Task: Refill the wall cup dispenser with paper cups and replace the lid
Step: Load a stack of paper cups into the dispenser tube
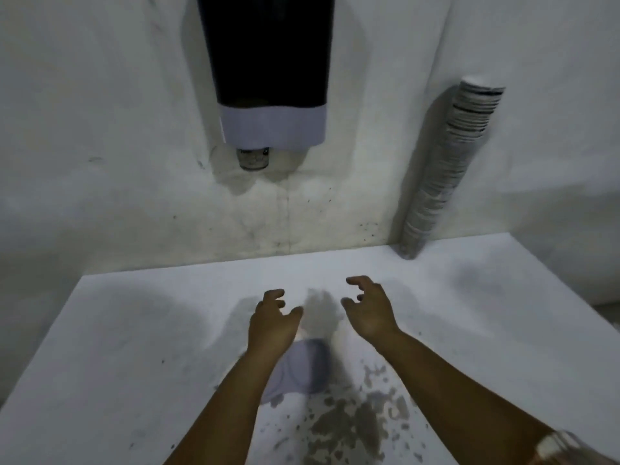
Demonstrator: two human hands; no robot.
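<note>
Dark wall dispenser (268, 62) with pale collar, one cup bottom (252, 159) poking out below. Tall paper cup stack (446, 169) leaning in the corner on the white surface. Pale lid (302, 370) lying nearer, blurred.

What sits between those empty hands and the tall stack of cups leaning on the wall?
Nothing visible. The stack of cups leans at the table's back right, and only bare tabletop lies between it and the right hand or left hand.
</note>
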